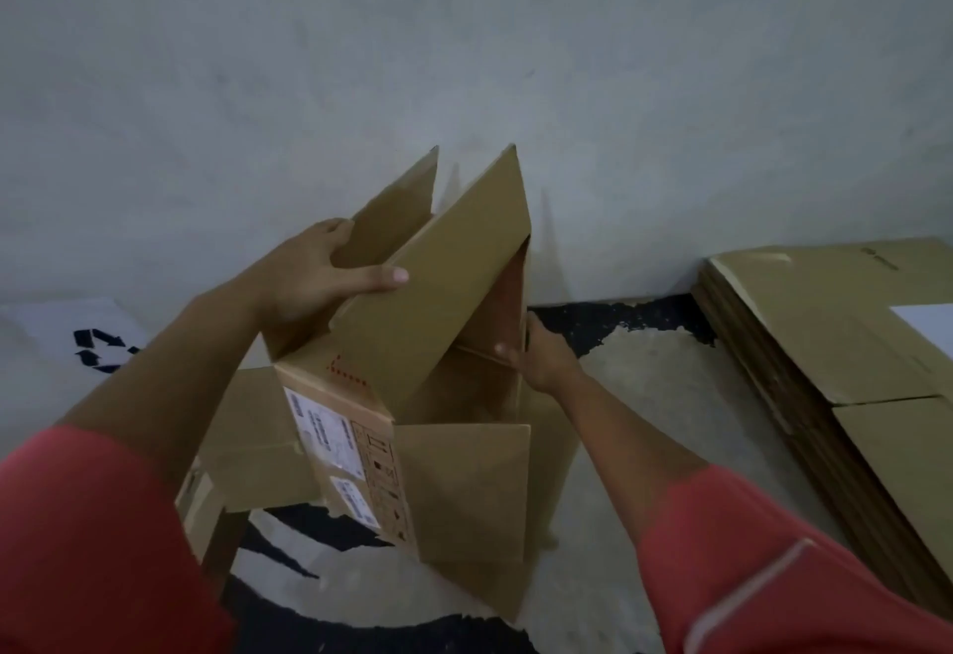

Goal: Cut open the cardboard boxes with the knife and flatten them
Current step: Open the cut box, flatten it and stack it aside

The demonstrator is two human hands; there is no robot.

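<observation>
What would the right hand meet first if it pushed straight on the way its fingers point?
Probably the inside of the cardboard box: the right hand points into its open cavity, toward the slanted panel; depth is unclear.

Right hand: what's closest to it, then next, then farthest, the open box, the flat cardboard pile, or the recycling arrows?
1. open box: the right hand holds it.
2. flat cardboard pile: on its right.
3. recycling arrows: far left.
</observation>
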